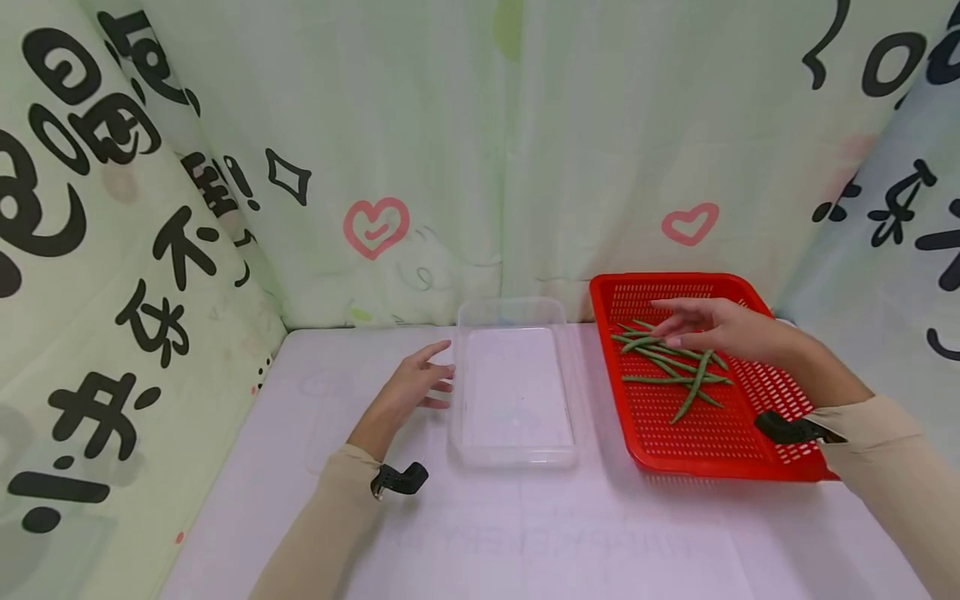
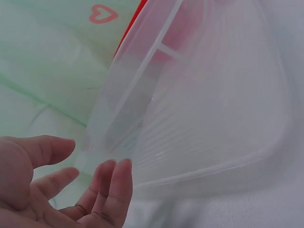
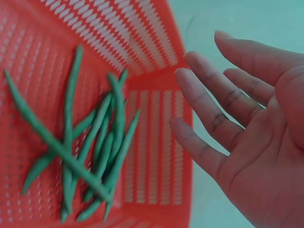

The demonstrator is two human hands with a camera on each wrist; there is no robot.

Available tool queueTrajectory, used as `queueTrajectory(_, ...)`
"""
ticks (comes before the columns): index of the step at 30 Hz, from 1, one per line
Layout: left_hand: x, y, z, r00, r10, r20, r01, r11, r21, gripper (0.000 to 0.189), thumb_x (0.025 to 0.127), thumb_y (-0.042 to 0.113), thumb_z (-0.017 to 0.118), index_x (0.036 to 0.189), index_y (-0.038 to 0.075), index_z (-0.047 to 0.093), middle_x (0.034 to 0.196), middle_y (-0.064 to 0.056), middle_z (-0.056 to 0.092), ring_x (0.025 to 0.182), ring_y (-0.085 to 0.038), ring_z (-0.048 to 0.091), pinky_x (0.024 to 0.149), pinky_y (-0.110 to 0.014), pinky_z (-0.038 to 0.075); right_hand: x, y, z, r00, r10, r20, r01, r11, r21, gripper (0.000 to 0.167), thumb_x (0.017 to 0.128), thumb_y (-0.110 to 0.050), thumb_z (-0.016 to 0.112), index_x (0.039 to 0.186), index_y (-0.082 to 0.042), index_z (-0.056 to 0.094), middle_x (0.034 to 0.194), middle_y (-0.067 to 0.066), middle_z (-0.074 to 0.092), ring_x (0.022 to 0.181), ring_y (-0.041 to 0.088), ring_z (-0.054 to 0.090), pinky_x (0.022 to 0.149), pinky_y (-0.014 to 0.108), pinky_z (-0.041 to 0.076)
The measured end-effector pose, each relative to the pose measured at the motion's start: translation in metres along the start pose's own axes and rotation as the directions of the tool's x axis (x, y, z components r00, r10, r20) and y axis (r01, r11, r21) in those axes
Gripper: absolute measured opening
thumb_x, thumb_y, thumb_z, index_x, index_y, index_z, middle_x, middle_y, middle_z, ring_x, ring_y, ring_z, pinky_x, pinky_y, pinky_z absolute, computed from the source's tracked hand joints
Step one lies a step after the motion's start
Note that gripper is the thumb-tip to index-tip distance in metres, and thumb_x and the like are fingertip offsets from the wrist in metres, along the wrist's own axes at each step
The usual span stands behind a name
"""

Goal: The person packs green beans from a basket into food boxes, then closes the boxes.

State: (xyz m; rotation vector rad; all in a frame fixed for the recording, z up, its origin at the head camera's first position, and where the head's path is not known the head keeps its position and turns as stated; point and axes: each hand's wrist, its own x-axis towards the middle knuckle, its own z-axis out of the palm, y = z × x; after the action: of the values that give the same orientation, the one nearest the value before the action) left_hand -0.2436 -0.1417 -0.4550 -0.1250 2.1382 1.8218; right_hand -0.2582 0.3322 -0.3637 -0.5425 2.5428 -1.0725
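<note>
Several green beans (image 1: 675, 367) lie crossed over one another on the floor of a red perforated basket (image 1: 652, 442). Over the beans hovers my right hand (image 1: 712, 325), its fingers extended; the right wrist view shows the palm (image 3: 266, 166) with nothing in it. To the left stands a clear plastic container (image 1: 516, 457), and no contents show inside. My left hand (image 1: 416, 383) is beside the container's left wall, fingers loosely spread. In the left wrist view its fingertips (image 2: 121, 178) are right at the container's edge.
A white cloth covers the table (image 1: 465, 533). Behind it hangs a pale green curtain (image 1: 450, 150) with printed hearts, and patterned cloth (image 1: 127, 333) closes off the left side. The red basket stands close to the container's right side.
</note>
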Motion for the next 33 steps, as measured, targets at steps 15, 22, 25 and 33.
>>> queueTrajectory(15, 0.001, 0.003, 0.005, 1.0, 0.0, -0.003, 0.0, 0.999, -0.043, 0.059, 0.098, 0.007, 0.062, 0.152, 0.027, 0.049, 0.101, -0.008, 0.056, 0.096, -0.03, 0.061, 0.065, -0.032, 0.06, 0.01, 0.041, -0.007, 0.988, 0.119, 0.094, -0.12, 0.993, -0.002, 0.061, 0.097, -0.013, 0.067, 0.15, 0.003, 0.042, 0.132, 0.025, 0.061, 0.115, 0.035, 0.062, 0.089, 0.039, 0.059)
queueTrajectory(22, 0.0, 0.004, 0.005, 1.0, -0.003, -0.008, 0.003, 1.0, -0.028, 0.056, 0.098, 0.007, 0.063, 0.149, 0.027, 0.053, 0.101, -0.008, 0.057, 0.096, -0.03, 0.062, 0.066, -0.032, 0.06, 0.016, 0.055, -0.007, 0.983, 0.111, 0.147, -0.115, 0.993, 0.017, 0.058, 0.094, 0.0, 0.067, 0.147, 0.007, 0.045, 0.134, 0.028, 0.06, 0.121, 0.044, 0.06, 0.091, 0.044, 0.059)
queueTrajectory(25, 0.0, 0.004, 0.005, 1.0, -0.009, -0.01, 0.008, 1.0, -0.029, 0.056, 0.098, 0.007, 0.063, 0.148, 0.029, 0.054, 0.102, -0.008, 0.057, 0.094, -0.028, 0.062, 0.066, -0.032, 0.061, 0.016, 0.062, -0.007, 0.982, 0.11, 0.157, -0.112, 0.994, 0.008, 0.057, 0.094, 0.0, 0.067, 0.147, 0.007, 0.046, 0.134, 0.027, 0.061, 0.12, 0.043, 0.06, 0.09, 0.044, 0.059)
queueTrajectory(33, 0.002, 0.002, 0.005, 1.0, -0.008, -0.01, 0.008, 1.0, -0.024, 0.056, 0.098, 0.008, 0.063, 0.149, 0.03, 0.053, 0.102, -0.008, 0.057, 0.095, -0.028, 0.061, 0.067, -0.032, 0.06, 0.02, 0.07, -0.003, 0.976, 0.084, 0.201, -0.086, 0.996, 0.002, 0.055, 0.091, -0.002, 0.071, 0.143, 0.005, 0.053, 0.132, 0.026, 0.062, 0.118, 0.042, 0.062, 0.087, 0.041, 0.061)
